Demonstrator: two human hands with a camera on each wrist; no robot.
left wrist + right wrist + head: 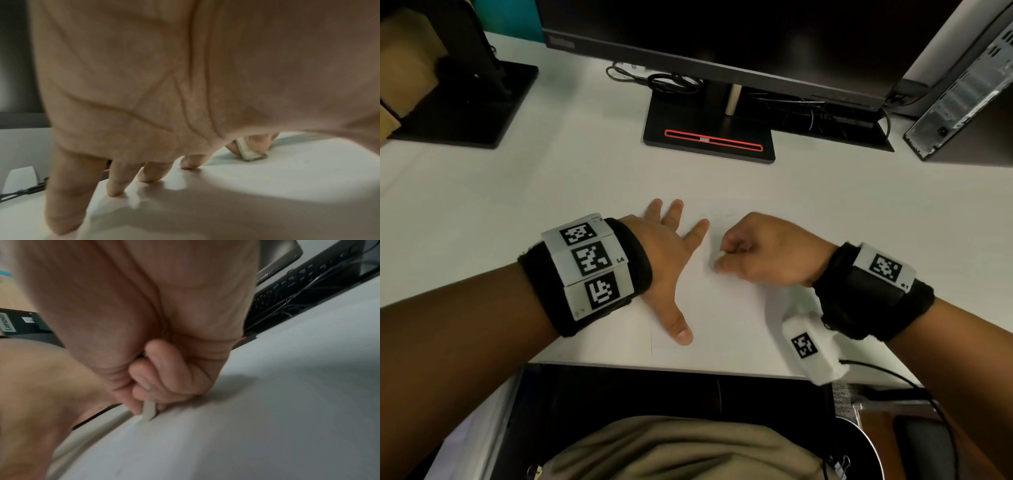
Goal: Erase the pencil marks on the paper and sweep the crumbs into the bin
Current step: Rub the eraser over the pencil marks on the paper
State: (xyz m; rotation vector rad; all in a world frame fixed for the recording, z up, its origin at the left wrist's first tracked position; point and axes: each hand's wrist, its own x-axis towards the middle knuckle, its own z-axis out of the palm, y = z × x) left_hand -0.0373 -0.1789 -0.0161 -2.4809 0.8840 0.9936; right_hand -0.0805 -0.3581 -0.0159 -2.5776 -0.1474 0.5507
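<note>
Closest to me, at the bottom of the head view, is beige clothing (688, 448) over my lap, below the near edge of the white desk (517, 192). My left hand (664, 260) lies flat on the sheet of paper (726, 318), fingers spread and straight, fingertips pressing it down. My right hand (763, 253) is just beside it on the same sheet, fingers curled, pinching a small white eraser (722, 253) between thumb and fingers. From the right wrist view the eraser (149, 410) stands nearly upright, its long axis tilted slightly, lower end touching the paper. I cannot make out pencil marks clearly. Well beyond the hands stands a monitor (722, 34) on a black base (709, 137) with a red-outlined slot, cables (667, 80) behind it. A computer case (962, 96) sits at far right.
</note>
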